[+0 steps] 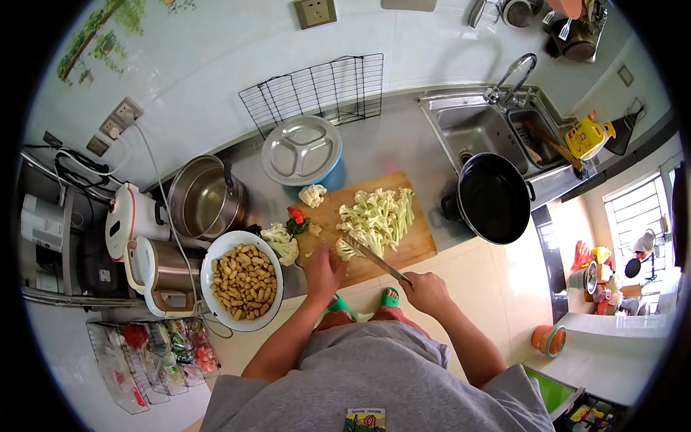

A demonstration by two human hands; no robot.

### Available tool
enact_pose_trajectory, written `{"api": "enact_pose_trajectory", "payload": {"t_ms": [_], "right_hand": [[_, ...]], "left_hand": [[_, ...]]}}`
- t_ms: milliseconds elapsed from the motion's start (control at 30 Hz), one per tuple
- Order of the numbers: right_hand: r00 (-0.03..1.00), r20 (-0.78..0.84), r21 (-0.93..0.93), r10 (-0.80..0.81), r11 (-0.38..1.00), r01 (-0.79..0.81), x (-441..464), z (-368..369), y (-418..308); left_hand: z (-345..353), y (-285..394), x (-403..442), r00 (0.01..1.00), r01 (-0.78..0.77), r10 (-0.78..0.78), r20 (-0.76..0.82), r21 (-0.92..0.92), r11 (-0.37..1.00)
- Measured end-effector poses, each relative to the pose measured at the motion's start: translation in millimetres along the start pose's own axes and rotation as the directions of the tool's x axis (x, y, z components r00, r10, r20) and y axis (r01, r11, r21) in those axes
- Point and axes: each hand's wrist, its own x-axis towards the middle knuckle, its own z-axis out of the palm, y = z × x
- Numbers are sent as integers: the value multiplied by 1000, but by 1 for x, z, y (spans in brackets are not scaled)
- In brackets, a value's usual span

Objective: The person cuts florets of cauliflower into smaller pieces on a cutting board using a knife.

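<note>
The bare right hand (pixel 426 291) is wrapped around the handle of a long, silvery steel knife (pixel 380 261), its blade against the pale, chopped cauliflower (pixel 378 216) heaped on a rectangular brown wooden board (pixel 412 246); the bare left hand (pixel 325 273) curls just beside the cauliflower, though whether it pinches anything I cannot tell

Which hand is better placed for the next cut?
Right, most likely: the right hand grips the knife, which points at the cauliflower. The left hand has no knife and looks better placed to steady pieces.
</note>
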Motion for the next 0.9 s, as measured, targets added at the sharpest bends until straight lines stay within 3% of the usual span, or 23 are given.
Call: {"api": "enact_pose_trajectory", "payload": {"t_ms": [67,267,533,733,900], "right_hand": [[1000,-7,-23,-13,1000,13,-4,2,3],[1000,-3,-69,-18,997,17,-4,3,-5],[995,73,-103,67,993,-60,-3,6,-26],[991,101,-72,82,995,-75,10,27,-31],[995,-7,108,102,989,-100,17,37,-18]], "left_hand": [[1,3,3,992,-105,112,-53,118,987],[0,6,15,997,-33,30,70,43,999],[-1,2,18,998,-50,50,28,-15,999],[3,-1,17,998,-56,56,-2,-34,998],[4,-9,14,994,-111,111,-22,4,994]]}}
